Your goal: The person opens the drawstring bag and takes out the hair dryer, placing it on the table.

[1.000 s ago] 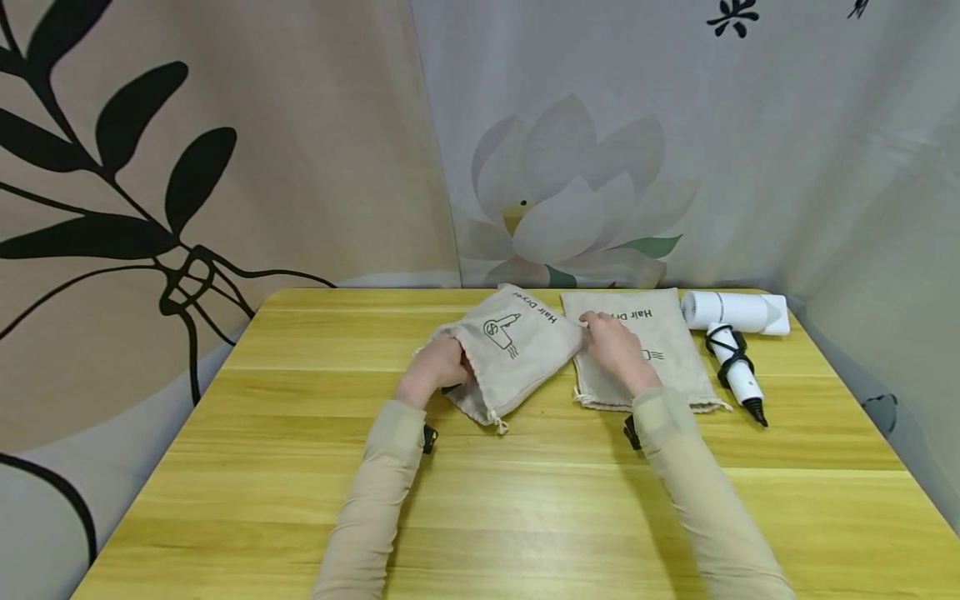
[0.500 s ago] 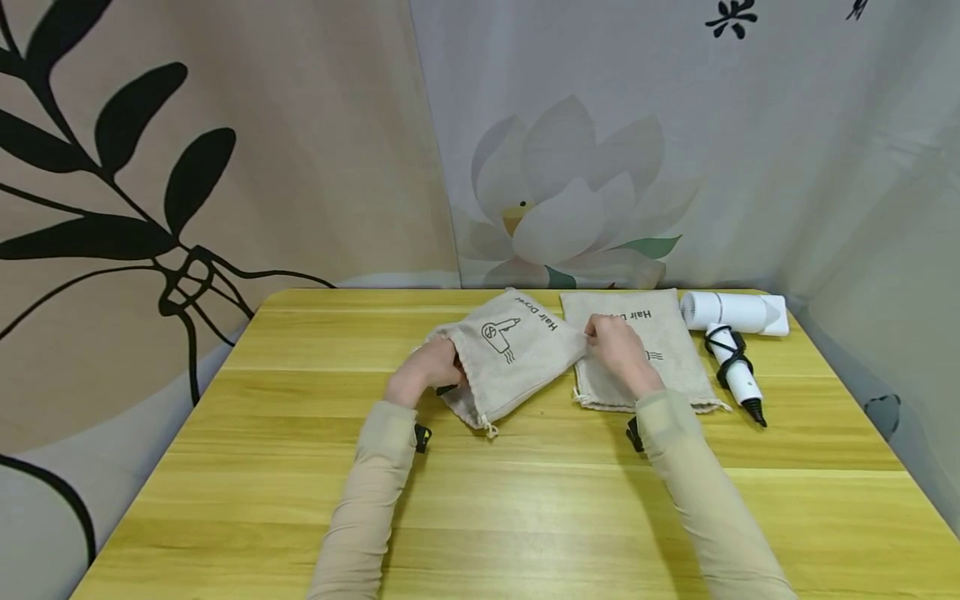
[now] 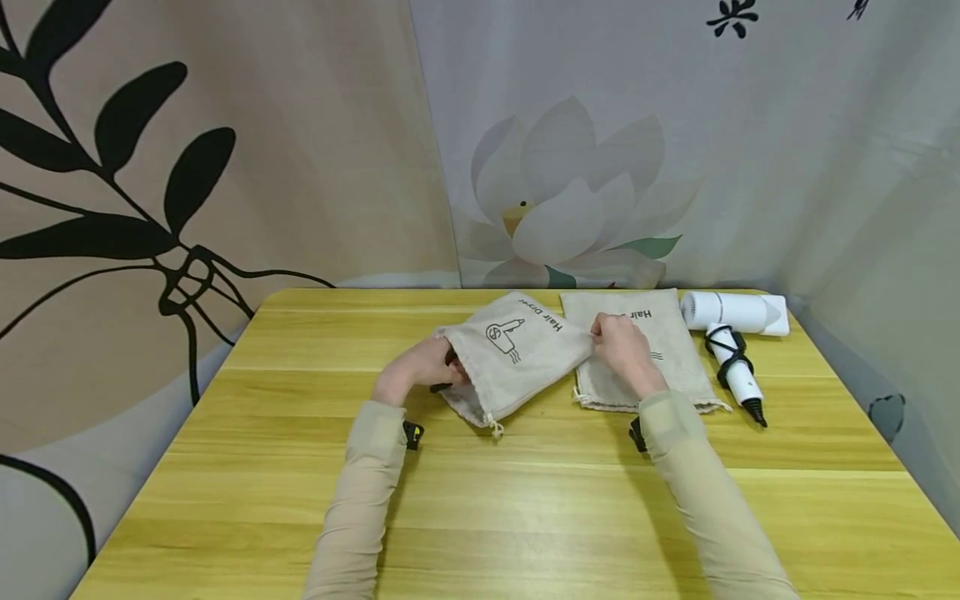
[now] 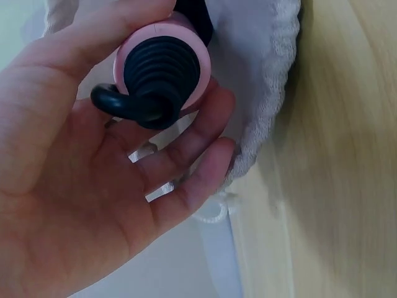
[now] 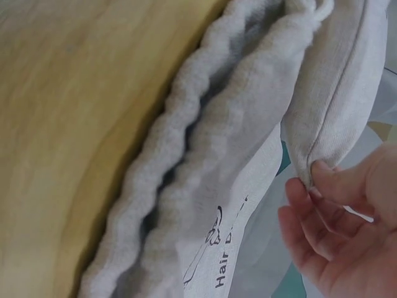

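Note:
My left hand [image 3: 423, 367] reaches into the open mouth of a beige drawstring bag [image 3: 517, 354] printed "Hair Dryer". In the left wrist view, its thumb and fingers curl round the pink end of a hair dryer [image 4: 162, 68] with a black ribbed cord sleeve; the rest of the dryer is hidden inside the bag. Thumb and fingertips of my right hand [image 3: 624, 346] pinch the closed bottom corner of the same bag. That hand hovers over a second "Hair Dryer" bag [image 3: 678, 358], lying flat to the right.
On the right of the wooden table [image 3: 510, 517] lie a white cylinder [image 3: 735, 312] and, in front of it, a white handle [image 3: 738, 371] with black cord wound round it. Printed curtains [image 3: 337, 125] hang right behind the table's far edge.
My left hand has drawn back leftward, showing more of itself outside the bag mouth. My right hand has shifted slightly right, pulling the bag's corner with it.

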Motion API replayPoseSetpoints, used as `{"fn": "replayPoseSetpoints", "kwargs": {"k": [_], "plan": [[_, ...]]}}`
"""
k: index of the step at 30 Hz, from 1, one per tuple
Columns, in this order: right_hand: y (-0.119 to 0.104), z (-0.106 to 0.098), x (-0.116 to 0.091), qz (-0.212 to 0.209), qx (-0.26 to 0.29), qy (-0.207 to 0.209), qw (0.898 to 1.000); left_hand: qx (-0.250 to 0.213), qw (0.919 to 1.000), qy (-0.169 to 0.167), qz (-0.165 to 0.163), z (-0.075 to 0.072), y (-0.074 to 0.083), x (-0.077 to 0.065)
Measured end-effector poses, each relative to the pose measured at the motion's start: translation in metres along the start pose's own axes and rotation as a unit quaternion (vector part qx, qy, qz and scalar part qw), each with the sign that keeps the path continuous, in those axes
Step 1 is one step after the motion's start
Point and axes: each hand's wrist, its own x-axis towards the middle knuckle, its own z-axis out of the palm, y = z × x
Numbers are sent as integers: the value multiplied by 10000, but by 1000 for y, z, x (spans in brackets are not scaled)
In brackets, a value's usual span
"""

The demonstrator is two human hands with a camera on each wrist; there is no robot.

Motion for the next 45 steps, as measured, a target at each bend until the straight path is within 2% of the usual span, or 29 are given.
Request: {"fn": "replayPoseSetpoints", "kwargs": {"k": [7, 14, 21, 27, 31, 34, 37, 42, 45], "plan": [[4, -2, 0, 159, -59, -65, 9998, -27, 9999, -124, -46, -4, -5, -5], [9, -2, 0, 183, -134, -106, 9997, -68, 9997, -228, 107, -8, -9, -10], [12, -3, -1, 183, -191, -185, 9995, -66, 9991, -411, -14, -13, -14, -14], [6, -1, 0, 54, -291, -165, 9994, -124, 9993, -331, -97, -11, -13, -13], [-8, 0, 2, -281, -424, -59, 9987, -103, 9995, -205, -216, -8, -9, -11], [-19, 2, 6, -862, -359, -70, 9956, -23, 9998, -40, -209, -7, -6, -11], [-26, 6, 11, -1250, -189, -426, 9911, 31, 9997, 126, -191, -8, -2, -9], [-30, 15, 15, -1260, -135, -1391, 9821, 200, 9989, 226, -358, -9, 4, -9], [-29, 20, 16, -1322, -167, -1669, 9769, 337, 9983, 264, -402, -9, 6, -10]]}}
